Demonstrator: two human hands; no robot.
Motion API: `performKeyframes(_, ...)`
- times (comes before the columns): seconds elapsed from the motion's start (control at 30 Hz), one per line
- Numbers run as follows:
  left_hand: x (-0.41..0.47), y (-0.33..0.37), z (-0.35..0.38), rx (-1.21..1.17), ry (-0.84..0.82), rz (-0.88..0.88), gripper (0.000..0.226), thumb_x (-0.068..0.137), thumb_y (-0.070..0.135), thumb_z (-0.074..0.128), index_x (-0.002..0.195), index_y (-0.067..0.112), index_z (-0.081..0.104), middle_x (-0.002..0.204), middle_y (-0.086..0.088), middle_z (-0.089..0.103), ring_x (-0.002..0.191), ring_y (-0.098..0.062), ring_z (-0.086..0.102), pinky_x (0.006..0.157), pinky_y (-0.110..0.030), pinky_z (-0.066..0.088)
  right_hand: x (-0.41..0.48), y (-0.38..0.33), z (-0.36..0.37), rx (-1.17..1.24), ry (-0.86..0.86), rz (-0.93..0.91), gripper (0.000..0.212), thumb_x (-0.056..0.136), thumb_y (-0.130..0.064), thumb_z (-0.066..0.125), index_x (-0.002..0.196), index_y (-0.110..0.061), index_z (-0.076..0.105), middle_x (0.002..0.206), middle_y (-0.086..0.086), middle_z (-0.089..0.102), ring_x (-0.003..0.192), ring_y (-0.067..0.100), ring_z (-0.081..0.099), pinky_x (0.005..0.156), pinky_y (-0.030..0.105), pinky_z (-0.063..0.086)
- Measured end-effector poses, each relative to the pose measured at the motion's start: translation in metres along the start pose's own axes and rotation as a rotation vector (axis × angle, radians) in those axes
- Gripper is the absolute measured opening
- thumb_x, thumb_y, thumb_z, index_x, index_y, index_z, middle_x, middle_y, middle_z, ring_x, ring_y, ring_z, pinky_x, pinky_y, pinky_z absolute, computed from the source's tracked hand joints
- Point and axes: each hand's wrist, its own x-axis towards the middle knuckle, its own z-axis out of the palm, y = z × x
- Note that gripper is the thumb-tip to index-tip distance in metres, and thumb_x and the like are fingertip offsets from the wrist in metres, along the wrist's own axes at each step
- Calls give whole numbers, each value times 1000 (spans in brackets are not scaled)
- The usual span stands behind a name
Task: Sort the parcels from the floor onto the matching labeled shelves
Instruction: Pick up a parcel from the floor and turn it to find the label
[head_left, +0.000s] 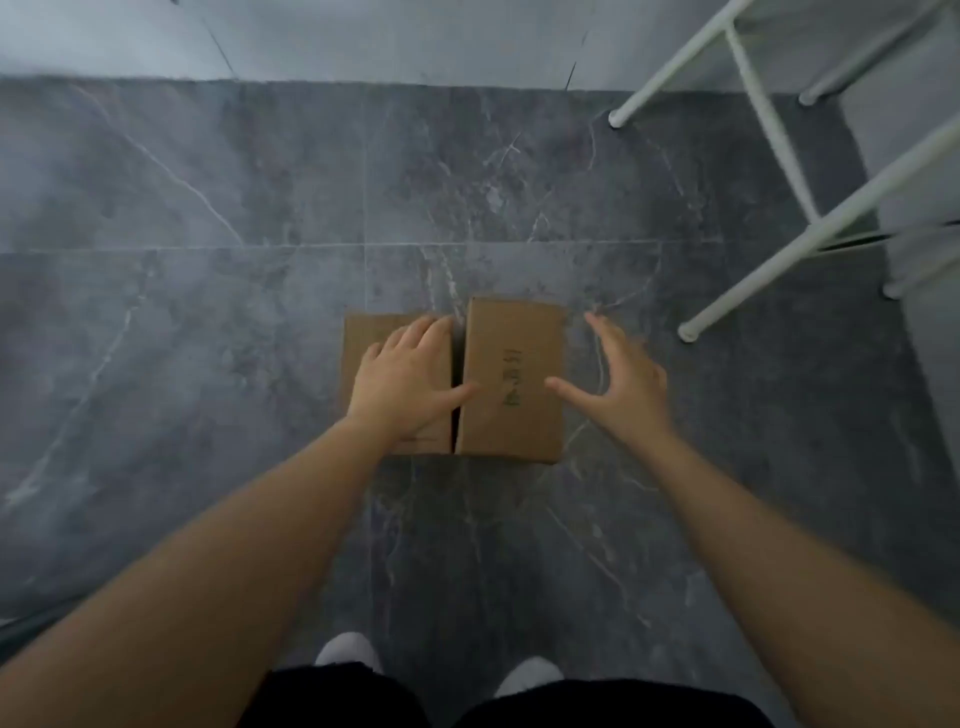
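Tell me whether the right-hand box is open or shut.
Shut: the right box shows an unbroken cardboard top with writing, no flaps raised.

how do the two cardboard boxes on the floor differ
The right box shows dark printed marks on top; the left box shows none. The left hand lies over the left box, while the right box is largely uncovered and sits slightly farther forward. Both are plain brown cardboard, side by side.

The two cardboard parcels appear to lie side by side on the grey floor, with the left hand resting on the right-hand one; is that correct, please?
Not quite. In the head view the left hand rests on the left parcel, only its thumb reaching onto the right parcel. They do lie side by side on the grey floor.
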Motion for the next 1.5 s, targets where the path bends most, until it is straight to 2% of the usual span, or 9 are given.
performKeyframes(0.17, 51, -11, 87, -606, 29, -247, 83, 75, 59, 57, 144, 22, 28, 149, -1, 36, 136, -22, 33, 110, -47, 32, 41, 41, 86, 119, -29, 114, 97, 76, -62, 62, 151, -29, 12, 160, -4, 19, 145, 18, 22, 117, 49, 18)
performKeyframes(0.27, 72, -4, 123, -610, 124, -276, 87, 72, 63, 57, 143, 19, 32, 145, -2, 39, 135, -24, 30, 111, -46, 29, 54, 51, 124, 443, 15, 280, 114, 61, -67, 70, 150, -19, 18, 148, 3, 41, 131, 20, 45, 108, 43, 38)
performKeyframes(0.43, 77, 5, 140, -549, 246, -292, 85, 76, 51, 63, 144, 14, 27, 147, -7, 34, 136, -26, 25, 113, -43, 23, 54, 55, 136, 754, 46, 318, 68, 75, -31, 77, 134, -14, 48, 115, -2, 63, 97, 9, 60, 69, 7, 47)
performKeyframes(0.6, 71, 7, 137, -726, 237, -268, 85, 76, 42, 69, 145, 19, 26, 146, -4, 36, 134, -22, 33, 111, -44, 29, 48, 48, 134, 861, 67, 338, 73, 72, -30, 79, 136, -14, 46, 125, 4, 62, 110, 18, 61, 92, 34, 51)
performKeyframes(0.73, 57, 24, 113, -927, 241, -260, 80, 77, 34, 70, 143, 29, 26, 142, 2, 43, 126, -17, 45, 106, -41, 39, 39, 34, 109, 865, 146, 327, 77, 72, -29, 80, 139, -14, 44, 126, 3, 61, 113, 17, 60, 93, 30, 50)
performKeyframes(0.93, 22, 72, 2, -1130, 204, -213, 82, 78, 32, 70, 144, 38, 22, 143, 4, 42, 122, -15, 48, 102, -40, 43, 7, -34, 2, 848, 204, 201, 90, 70, -37, 80, 146, -25, 32, 134, -4, 56, 117, 12, 56, 99, 34, 48)
performKeyframes(1.33, -116, 242, -372, -1148, 373, 83, 82, 80, 27, 69, 144, 39, 20, 141, 6, 44, 118, -11, 51, 97, -34, 47, -117, -257, -354, 815, 360, -65, 89, 75, -35, 77, 148, -28, 26, 140, -6, 49, 122, 10, 49, 98, 26, 43)
performKeyframes(1.4, -141, 268, -431, -1131, 424, 139, 81, 80, 24, 68, 145, 37, 20, 141, 7, 44, 117, -9, 50, 93, -23, 47, -140, -292, -408, 815, 393, -120, 91, 74, -37, 77, 148, -30, 24, 141, -6, 48, 122, 10, 49, 103, 32, 44)
performKeyframes(1.5, -179, 302, -513, -1094, 474, 229, 82, 80, 26, 68, 145, 37, 19, 141, 8, 44, 119, -10, 50, 99, -30, 46, -171, -343, -477, 811, 462, -194, 93, 72, -41, 77, 148, -31, 24, 142, -6, 47, 126, 14, 48, 106, 41, 43)
